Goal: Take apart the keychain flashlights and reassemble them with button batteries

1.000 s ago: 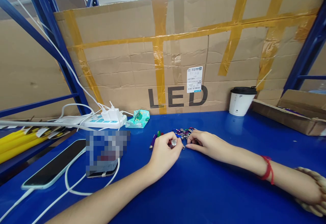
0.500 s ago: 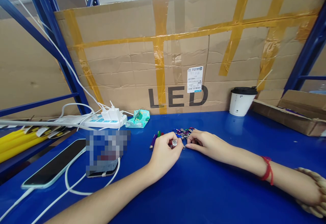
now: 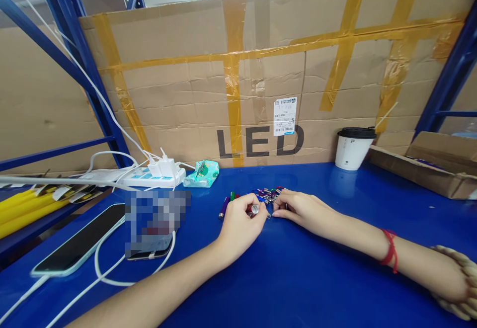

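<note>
A: L hand (image 3: 242,223) config.?
B: Closed round a red tube (image 3: 254,209). Silver end exposed; rest of body hidden by fingers. Loc.: mid-width of blue table (image 3: 283,278), just in front of clip pile (image 3: 265,195).
A: R hand (image 3: 298,208)?
B: Curled, thumb tip near a small silver part (image 3: 269,215) at the L fingertips. Cannot tell if R fingers pinch anything; inner side hidden. Silver part too small to ID.
A: Other obscured items?
B: Clip pile: partly covered by R hand. Purple tube (image 3: 224,207) and green tube (image 3: 232,196): just beside L hand, green one's near end hidden. Pixelated patch (image 3: 158,213) masks area over lower phone (image 3: 161,247). Box (image 3: 421,174), far R: cut off at frame edge.
A: Readable txt?
B: Cardboard panel (image 3: 186,104): "LED", lg. blk. caps. White label (image 3: 285,116): barcode visible, fine print illegible. Cup (image 3: 351,151): sm. dk. marks, illegible.
A: Delta vs. 1 s ago?
B: Hands, red tube: approx. same pos. Red cord (image 3: 389,251), R wrist: loose end shifted slightly L.
</note>
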Motion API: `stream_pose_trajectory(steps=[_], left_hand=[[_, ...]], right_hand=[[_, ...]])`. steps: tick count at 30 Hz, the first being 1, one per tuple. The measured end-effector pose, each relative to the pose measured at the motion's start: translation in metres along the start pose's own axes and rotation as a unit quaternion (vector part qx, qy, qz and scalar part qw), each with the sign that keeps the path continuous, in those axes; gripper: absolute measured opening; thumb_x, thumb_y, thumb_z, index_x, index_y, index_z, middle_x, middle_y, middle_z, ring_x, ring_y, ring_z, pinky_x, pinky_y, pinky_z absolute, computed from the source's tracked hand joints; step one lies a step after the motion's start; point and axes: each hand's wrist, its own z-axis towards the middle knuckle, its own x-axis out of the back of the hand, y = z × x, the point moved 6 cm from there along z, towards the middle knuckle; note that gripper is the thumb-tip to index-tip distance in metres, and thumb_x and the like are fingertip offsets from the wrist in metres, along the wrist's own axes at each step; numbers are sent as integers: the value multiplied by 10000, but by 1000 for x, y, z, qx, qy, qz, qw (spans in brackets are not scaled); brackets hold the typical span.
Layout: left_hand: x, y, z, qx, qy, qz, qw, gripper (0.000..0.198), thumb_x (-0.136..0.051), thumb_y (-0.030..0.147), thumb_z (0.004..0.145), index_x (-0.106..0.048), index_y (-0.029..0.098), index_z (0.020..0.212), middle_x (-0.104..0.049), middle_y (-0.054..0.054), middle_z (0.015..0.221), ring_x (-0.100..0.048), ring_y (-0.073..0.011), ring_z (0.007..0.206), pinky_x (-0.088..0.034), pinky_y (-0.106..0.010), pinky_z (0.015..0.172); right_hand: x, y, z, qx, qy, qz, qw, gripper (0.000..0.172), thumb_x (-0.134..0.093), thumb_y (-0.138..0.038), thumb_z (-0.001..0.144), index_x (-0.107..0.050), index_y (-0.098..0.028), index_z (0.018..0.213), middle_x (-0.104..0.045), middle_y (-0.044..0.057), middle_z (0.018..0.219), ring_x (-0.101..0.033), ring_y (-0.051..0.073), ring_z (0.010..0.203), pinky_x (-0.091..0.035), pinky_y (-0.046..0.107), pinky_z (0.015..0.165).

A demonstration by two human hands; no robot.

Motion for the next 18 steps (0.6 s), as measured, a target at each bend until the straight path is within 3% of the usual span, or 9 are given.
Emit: stream_pose_trajectory(steps=[9, 18], left_hand=[[0, 0, 1, 0, 0, 4, 1000, 274, -448, 285, 726, -308, 177, 516, -283, 58, 498, -270, -85, 494, -219, -219, 490], [-1, -1, 2, 4, 0, -3, 1000, 274, -446, 289, 723, -311, 177, 513, -285, 57, 498, -269, -86, 494, -218, -218, 489]], right_hand=[[2, -3, -1, 9, 12, -23, 1000, 208, -505, -386, 898, -572, -211, 807, -602, 13, 797, -580, 208, 783, -430, 291, 635], [1, -2, 1, 14, 6, -20, 1000, 151, -519, -329, 894, -592, -210, 837, -617, 4, 789, -587, 201, 802, -446, 296, 681]])
